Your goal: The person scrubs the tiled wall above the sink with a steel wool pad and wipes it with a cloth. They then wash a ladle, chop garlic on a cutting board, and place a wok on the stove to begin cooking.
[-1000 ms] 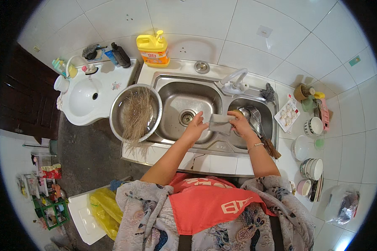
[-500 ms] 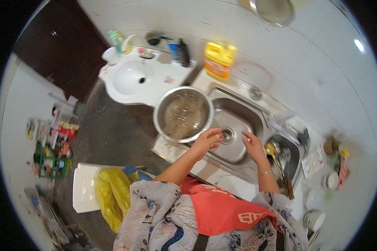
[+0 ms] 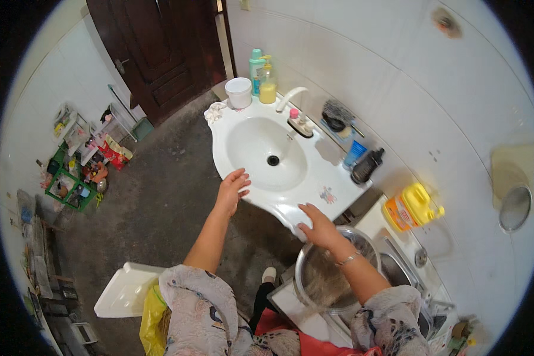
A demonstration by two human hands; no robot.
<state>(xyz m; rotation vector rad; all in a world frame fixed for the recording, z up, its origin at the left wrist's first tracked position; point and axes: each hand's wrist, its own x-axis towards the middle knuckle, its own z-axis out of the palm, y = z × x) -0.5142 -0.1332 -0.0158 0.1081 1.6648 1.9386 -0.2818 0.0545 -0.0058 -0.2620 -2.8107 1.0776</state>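
Note:
My left hand is empty, fingers apart, in the air by the front rim of the white washbasin. My right hand also holds nothing; its fingers are spread near the basin's right front corner, and its wrist wears a bracelet. Below my right forearm sits a round metal bowl with brownish contents that I cannot make out. A white faucet with a pink-topped handle stands at the basin's back. On the basin's back left are a white tub, a yellow pump bottle and a green bottle.
A blue tube and a black bottle stand at the basin's right end, with a yellow jug beyond. The steel sink lies right of the bowl. A white bin with a yellow bag stands lower left.
My view has turned left, from the steel sink toward the washbasin. Both hands have moved from over the steel sink to the washbasin's front edge, still empty.

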